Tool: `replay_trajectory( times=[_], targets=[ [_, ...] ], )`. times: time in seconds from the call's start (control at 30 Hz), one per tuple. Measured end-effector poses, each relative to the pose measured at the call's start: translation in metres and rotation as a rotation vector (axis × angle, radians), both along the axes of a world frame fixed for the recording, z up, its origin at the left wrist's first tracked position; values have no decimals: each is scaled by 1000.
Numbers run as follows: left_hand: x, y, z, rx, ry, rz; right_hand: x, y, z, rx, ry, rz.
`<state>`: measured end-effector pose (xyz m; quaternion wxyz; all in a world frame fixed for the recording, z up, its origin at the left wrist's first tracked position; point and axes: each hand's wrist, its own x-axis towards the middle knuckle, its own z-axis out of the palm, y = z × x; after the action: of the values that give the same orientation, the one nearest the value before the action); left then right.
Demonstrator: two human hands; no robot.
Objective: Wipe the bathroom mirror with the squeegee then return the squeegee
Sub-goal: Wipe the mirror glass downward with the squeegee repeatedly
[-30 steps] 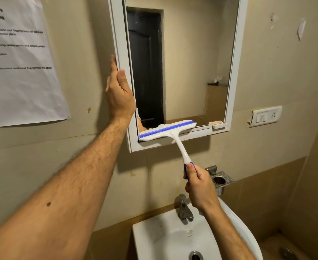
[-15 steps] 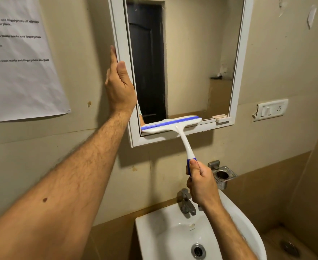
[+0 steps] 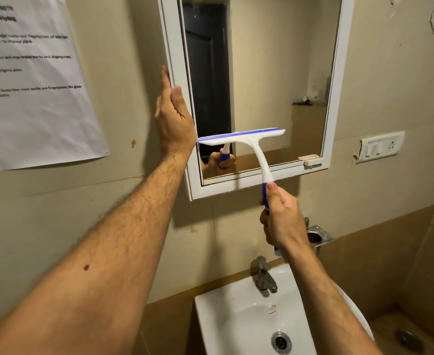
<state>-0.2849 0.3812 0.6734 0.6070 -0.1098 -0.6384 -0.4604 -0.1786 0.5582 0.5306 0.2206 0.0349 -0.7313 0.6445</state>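
A white-framed mirror [image 3: 269,73] hangs on the beige wall above the sink. My right hand [image 3: 282,219] grips the blue handle of a white squeegee [image 3: 241,137] with a blue rubber edge. Its blade lies across the lower left part of the glass, a little above the bottom frame. My left hand [image 3: 172,119] presses flat with straight fingers against the mirror's left frame, thumb on the frame's front. The glass reflects my right hand on the handle.
A white sink [image 3: 239,319] with a metal tap [image 3: 263,274] stands below the mirror. A metal holder [image 3: 317,237] is fixed to the wall right of my right hand. A switch plate [image 3: 380,147] sits further right, a printed paper sheet [image 3: 33,80] at left.
The squeegee blade has risen from the mirror's bottom frame to a little higher on the glass, and my right hand rose with it. My left hand stays on the frame.
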Motion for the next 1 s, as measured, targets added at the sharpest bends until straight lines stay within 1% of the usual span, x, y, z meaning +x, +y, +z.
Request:
replay_trajectory(
  times=[0.3, 0.43, 0.53, 0.6, 0.73, 0.83, 0.9, 1.0],
  targets=[
    [-5, -3, -2, 2, -34, 47, 7, 0, -52, -13, -40, -18],
    [-3, -3, -1, -6, -34, 72, 10, 3, -39, -70, -13, 30],
    [1, -4, -2, -42, -49, 54, 5, -1, -4, -90, 68, 56],
    [5, -5, 0, -59, -41, 42, -1, -3, 31, -85, 151, 69],
    [10, -6, 17, -16, -54, -41, -14, -1, 112, -110, 246, 114],
    [13, -3, 63, -14, -6, -27, -20, 1, 178, 11, 344, 76],
    [13, 1, 105, -31, -19, -39, -25, 2, 220, -35, 383, 107],
    [8, 4, 146, -49, -21, -37, -33, 1, 271, -180, 350, 178]
  ],
)
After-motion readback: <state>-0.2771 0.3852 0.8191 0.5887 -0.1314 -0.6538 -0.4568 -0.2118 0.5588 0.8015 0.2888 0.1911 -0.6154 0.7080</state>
